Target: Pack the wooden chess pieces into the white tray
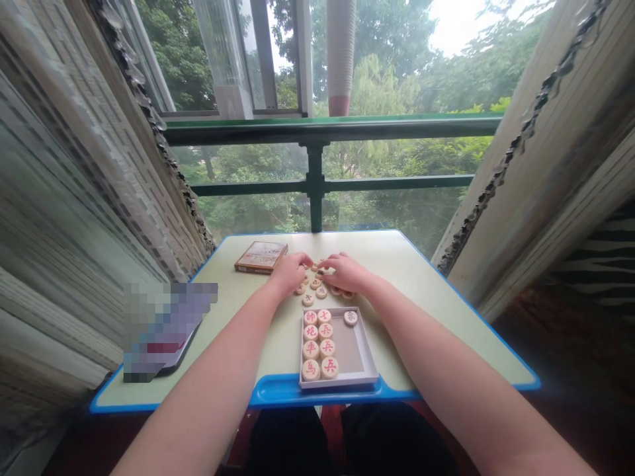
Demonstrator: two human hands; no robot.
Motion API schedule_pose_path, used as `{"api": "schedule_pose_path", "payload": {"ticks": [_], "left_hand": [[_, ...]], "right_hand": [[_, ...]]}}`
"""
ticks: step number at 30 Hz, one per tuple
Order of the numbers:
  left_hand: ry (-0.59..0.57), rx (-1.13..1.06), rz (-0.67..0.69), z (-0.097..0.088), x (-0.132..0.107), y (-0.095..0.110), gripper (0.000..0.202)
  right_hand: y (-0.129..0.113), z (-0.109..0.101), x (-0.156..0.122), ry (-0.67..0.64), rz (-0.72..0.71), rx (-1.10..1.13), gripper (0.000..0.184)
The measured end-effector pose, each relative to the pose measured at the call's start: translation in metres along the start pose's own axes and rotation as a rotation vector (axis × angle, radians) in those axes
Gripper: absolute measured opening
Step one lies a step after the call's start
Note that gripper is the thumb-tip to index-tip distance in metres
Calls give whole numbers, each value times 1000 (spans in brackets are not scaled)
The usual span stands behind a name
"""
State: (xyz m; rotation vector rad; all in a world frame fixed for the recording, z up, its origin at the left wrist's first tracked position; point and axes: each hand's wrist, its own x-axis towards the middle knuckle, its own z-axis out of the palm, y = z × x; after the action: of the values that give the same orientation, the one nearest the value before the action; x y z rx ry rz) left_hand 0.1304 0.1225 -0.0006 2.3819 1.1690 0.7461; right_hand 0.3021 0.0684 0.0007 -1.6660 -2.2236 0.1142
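Over a loose cluster of round Chinese chess pieces (316, 283), both hands reach in from either side. My left hand (290, 272) is at the cluster's left edge, its fingers loosely bent and apart by the far pieces. From the right, my right hand (343, 272) stretches its fingers over the pieces, with thumb and index apart; its fingertips touch or nearly touch some of them. Some pieces are partly covered by the hands. Nearer me, a shallow white box (354, 350) holds two columns of red-marked pieces (311, 332) and one dark-marked piece (350, 318) in its far right corner.
A flat brown box with a picture (261, 256) lies at the table's back left. On the left edge is a phone-like object (173, 330), partly pixelated. The pale table (421, 317) has a blue rim. Curtains flank it; a green railing (397, 127) stands behind.
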Motion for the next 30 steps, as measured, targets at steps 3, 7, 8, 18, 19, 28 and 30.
{"api": "schedule_pose_path", "payload": {"ticks": [3,7,8,18,19,28,30], "left_hand": [[4,29,33,-2,-3,7,34],[42,-49,-8,-3,-5,12,28],[54,-82,-16,-4,-5,13,27],[157,-497,-13,3,-4,15,29],[162,-528,-24,4,-3,13,30],[187,-588,-112,4,-1,9,41],[212,-600,-105,2,-1,10,39]], "right_hand": [[1,2,1,-6,6,7,19],[4,0,3,109,98,117,18],[5,-1,4,141,122,175,20],[2,-4,7,266,115,626,24],[2,-3,7,262,117,665,24],[-9,-7,6,260,137,971,28],[-10,-8,6,247,127,1026,30]]}}
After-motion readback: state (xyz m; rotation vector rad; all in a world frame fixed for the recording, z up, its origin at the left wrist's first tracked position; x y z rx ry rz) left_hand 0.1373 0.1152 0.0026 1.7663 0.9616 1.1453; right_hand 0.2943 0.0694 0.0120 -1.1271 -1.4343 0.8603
